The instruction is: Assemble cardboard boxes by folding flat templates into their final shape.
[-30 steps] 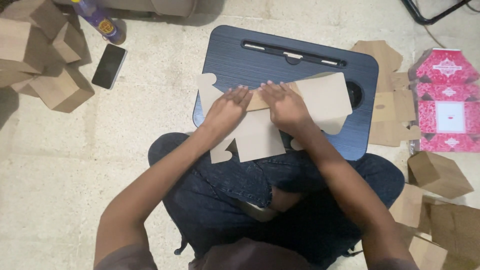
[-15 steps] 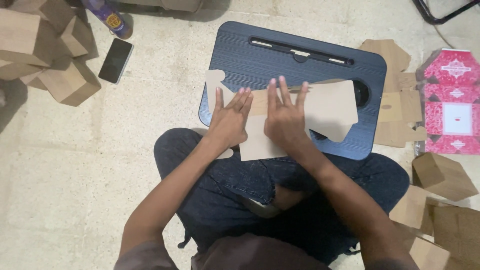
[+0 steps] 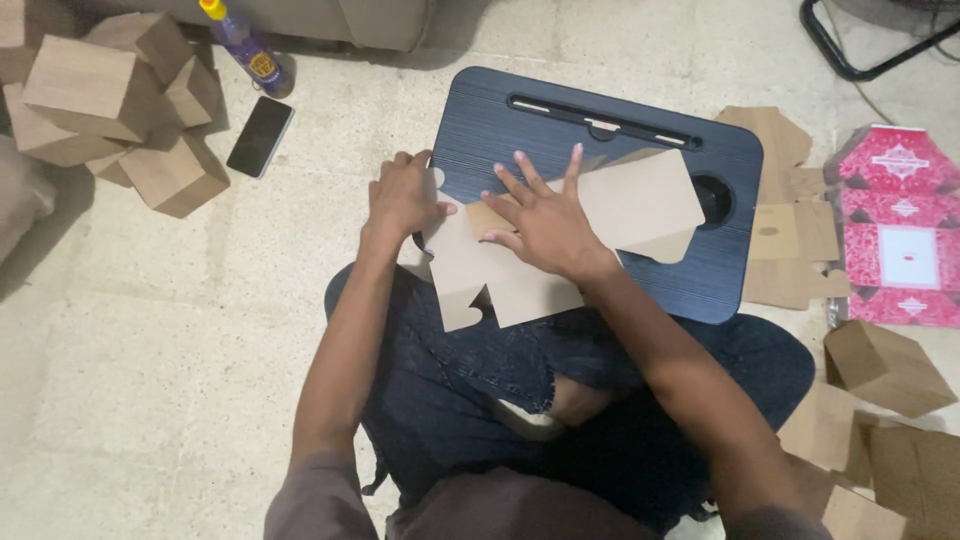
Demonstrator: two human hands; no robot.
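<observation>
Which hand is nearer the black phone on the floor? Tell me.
Left. The left hand grips the cardboard blank's left edge, on the phone's side; the right hand presses the blank's middle, farther away.

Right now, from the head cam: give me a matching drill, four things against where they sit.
Things:
1. phone
2. bottle
3. red sheets
4. cardboard cutout

Places:
A. far right, on the floor
B. top left, by the sofa edge
C. under both hands, on the dark lap desk
D. on the floor, beside the pile of folded boxes

Pairs: 1-D, 2-B, 3-A, 4-C
</observation>
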